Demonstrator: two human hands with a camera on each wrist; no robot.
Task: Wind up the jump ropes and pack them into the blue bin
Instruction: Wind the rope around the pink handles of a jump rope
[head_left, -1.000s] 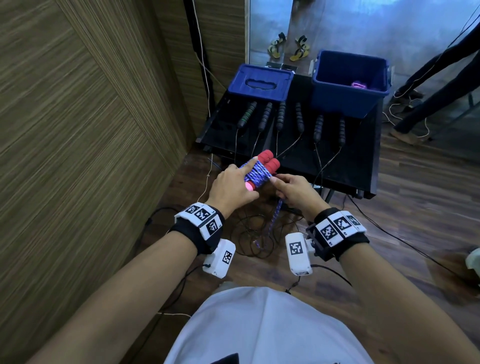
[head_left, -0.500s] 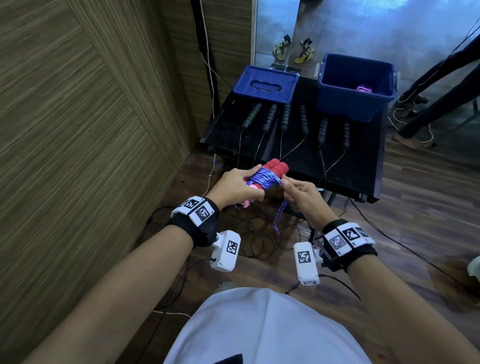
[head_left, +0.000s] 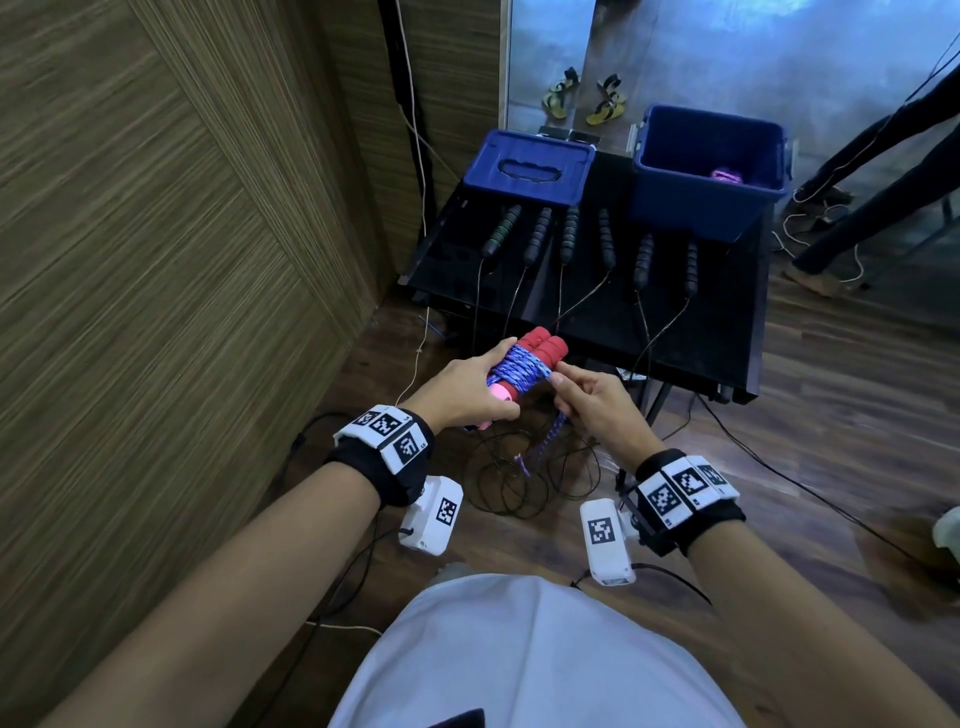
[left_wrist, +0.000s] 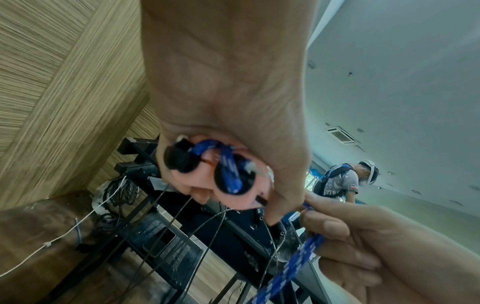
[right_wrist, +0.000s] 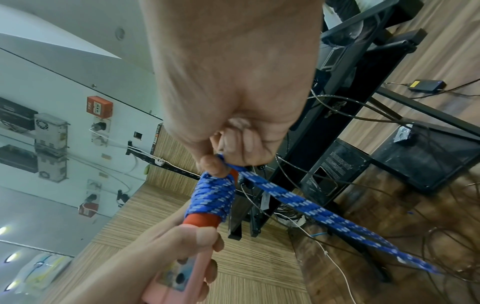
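The jump rope (head_left: 519, 370) with the red and pink handles is held in the air in front of the person, short of the near edge of the black surface (head_left: 727, 332), its two handles pressed side by side and bound around the middle by turns of blue-and-white braided cord. The left hand (head_left: 462, 389) grips the pink ends of the handles, fingers curled under them and thumb lying on top; the left wrist view shows the black end caps with the cord running out of them. The right hand (head_left: 597, 400) pinches the cord between thumb and forefinger right against the wound turns, the other fingers curled into the palm, and from that pinch a doubled loop of cord (head_left: 548, 447) hangs down toward the wooden floor (head_left: 841, 415). Beyond the hands, six black handles (head_left: 602, 244) of other jump ropes lie in a row across the surface, their thin dark cords trailing off its near edge to loose coils (head_left: 519, 483) on the floor below. At the far right of the surface stands the blue bin (head_left: 696, 208), open, with a pink bundle (head_left: 727, 175) showing inside near its far right corner. The blue lid (head_left: 524, 169) lies flat at the far left, well apart from the bin. A wood-grain wall (head_left: 156, 260) rises on the left, and a pair of sandals (head_left: 582, 101) sits on the floor beyond the surface.
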